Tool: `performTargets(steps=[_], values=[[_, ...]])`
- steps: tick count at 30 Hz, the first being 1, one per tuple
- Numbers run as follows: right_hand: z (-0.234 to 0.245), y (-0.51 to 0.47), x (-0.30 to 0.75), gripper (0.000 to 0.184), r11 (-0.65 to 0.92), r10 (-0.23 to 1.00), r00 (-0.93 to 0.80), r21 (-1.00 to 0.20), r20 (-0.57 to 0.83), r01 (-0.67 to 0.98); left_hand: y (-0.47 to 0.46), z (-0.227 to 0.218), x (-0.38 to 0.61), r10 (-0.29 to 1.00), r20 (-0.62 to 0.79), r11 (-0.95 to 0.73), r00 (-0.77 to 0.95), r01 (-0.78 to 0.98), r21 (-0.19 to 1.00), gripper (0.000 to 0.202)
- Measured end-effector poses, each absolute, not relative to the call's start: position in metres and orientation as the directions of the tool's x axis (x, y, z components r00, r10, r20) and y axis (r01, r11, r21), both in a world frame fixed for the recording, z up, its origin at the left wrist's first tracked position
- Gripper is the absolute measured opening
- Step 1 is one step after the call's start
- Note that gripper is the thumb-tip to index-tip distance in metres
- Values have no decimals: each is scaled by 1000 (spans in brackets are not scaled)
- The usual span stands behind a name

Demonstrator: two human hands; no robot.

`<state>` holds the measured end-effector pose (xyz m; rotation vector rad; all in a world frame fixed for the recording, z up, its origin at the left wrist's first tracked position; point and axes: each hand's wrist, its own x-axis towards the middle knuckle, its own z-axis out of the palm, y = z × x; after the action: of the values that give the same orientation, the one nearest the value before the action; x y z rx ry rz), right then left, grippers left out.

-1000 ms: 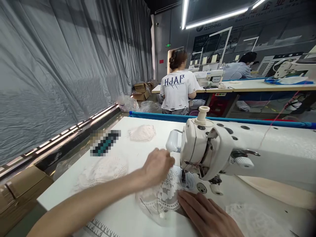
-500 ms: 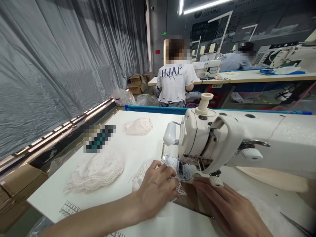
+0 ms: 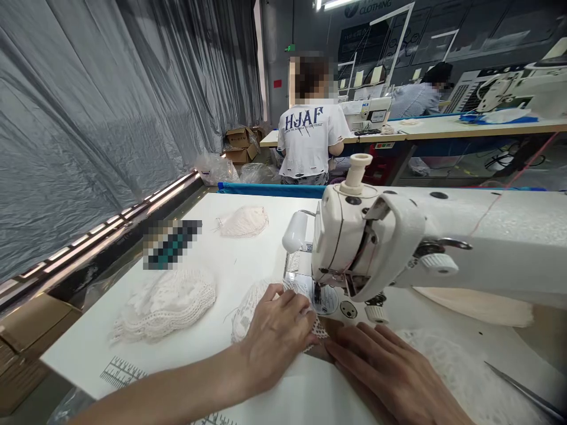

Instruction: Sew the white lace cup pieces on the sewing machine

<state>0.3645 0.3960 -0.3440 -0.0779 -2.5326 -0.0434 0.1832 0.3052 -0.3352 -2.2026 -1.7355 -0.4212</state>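
The left hand (image 3: 277, 333) lies flat, fingers spread, pressing the lace piece (image 3: 248, 307) beside the sewing machine (image 3: 376, 248); the right hand (image 3: 385, 372) rests open in front of the machine. Left of the machine, another lace heap (image 3: 166, 304) sits near the table (image 3: 248, 254) edge.

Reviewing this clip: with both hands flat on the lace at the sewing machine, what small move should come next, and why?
Probably ease the lace piece a little further under the presser foot. The left hand and right hand press it flat right before the foot, and its edge looks just short of the needle.
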Motion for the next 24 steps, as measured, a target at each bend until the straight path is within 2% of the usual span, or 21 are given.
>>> performTargets(steps=[4,8,10,12,14,18,19,21,24], values=[[-344,398,366,25,996,73,-844,-81,531,35,296,-333,186,881,404,-241,246,968,-65,10],[-347,402,365,31,963,233,-820,-241,523,120,288,-332,187,867,394,-303,305,951,-69,22],[-346,401,361,36,931,319,-832,-315,453,185,288,-332,186,862,394,-319,320,945,-70,26],[-345,400,354,42,916,337,-866,-341,368,211,288,-332,185,858,394,-330,331,941,-72,26],[-345,399,345,47,938,298,-892,-277,341,208,289,-333,184,849,402,-346,344,936,-70,24],[-353,399,326,48,952,267,-878,34,399,305,290,-336,183,840,409,-362,356,930,-67,20],[-354,399,323,47,941,272,-871,77,409,330,290,-337,183,839,408,-364,359,929,-69,19],[-354,398,322,46,940,273,-867,75,417,333,290,-339,181,836,413,-365,361,928,-74,20],[-346,397,333,45,957,280,-865,-49,417,286,290,-339,179,834,429,-353,347,933,-68,20]])
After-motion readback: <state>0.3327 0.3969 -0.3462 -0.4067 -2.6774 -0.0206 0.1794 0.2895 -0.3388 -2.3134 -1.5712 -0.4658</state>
